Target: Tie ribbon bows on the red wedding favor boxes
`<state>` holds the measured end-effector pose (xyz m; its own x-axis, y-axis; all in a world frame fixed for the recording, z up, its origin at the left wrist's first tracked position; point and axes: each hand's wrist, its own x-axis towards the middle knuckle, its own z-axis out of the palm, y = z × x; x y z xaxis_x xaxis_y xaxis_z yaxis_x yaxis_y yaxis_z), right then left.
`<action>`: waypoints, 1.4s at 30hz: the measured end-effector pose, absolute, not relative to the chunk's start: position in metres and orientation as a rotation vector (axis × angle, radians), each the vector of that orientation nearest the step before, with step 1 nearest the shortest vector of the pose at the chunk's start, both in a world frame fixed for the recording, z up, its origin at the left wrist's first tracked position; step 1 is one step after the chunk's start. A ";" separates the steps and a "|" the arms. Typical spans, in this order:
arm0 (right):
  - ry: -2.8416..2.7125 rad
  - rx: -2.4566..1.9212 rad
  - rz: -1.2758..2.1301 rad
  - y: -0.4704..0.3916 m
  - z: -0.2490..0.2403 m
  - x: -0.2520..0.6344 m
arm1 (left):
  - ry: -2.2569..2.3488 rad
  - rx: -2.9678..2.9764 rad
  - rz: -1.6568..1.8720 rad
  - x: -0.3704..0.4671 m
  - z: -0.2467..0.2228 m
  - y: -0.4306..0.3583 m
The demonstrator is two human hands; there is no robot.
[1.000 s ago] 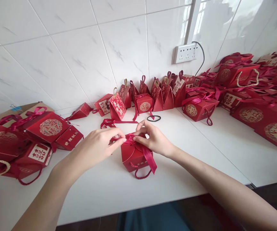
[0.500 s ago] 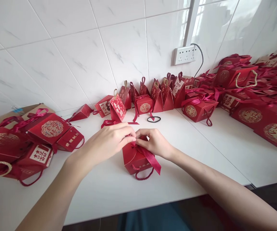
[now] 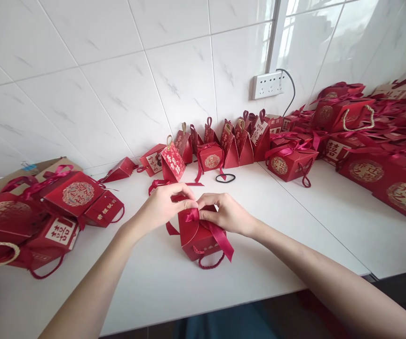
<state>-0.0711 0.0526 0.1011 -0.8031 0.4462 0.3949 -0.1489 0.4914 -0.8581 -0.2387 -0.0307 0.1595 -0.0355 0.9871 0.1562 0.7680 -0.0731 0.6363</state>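
Red gift box (image 3: 203,238) sits on the tabletop (image 3: 146,282) before the person, its rope handle (image 3: 206,267) at six o'clock. Left hand (image 3: 165,205) at ten and right hand (image 3: 229,214) at two pinch the satin ribbon (image 3: 221,241) atop it; I can't tell which strand each grips. I'd hold the knot snug, draw both sides evenly and keep the tail slanting toward five untwisted. A black ring (image 3: 224,182) lies at one; a heap of ribboned boxes (image 3: 77,193) stands at nine.
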 end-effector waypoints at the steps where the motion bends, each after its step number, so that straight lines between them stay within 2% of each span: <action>1: -2.136 -0.237 1.333 0.053 0.100 -0.071 | 1.859 1.879 0.856 -0.240 0.157 -0.031; 11: -2.051 -0.249 1.326 0.052 0.099 -0.074 | 1.913 1.871 0.828 -0.243 0.141 -0.043; 24: -2.093 -0.296 1.327 0.050 0.101 -0.073 | 1.824 2.029 0.868 -0.237 0.165 -0.050; 33: -2.108 -0.287 1.297 0.050 0.103 -0.072 | 2.008 1.996 0.585 -0.229 0.177 -0.051; 37: -2.112 -0.294 1.292 0.050 0.103 -0.072 | 1.983 2.135 0.595 -0.225 0.183 -0.052; 42: -2.127 -0.295 1.284 0.051 0.103 -0.072 | 2.099 1.934 0.518 -0.225 0.185 -0.055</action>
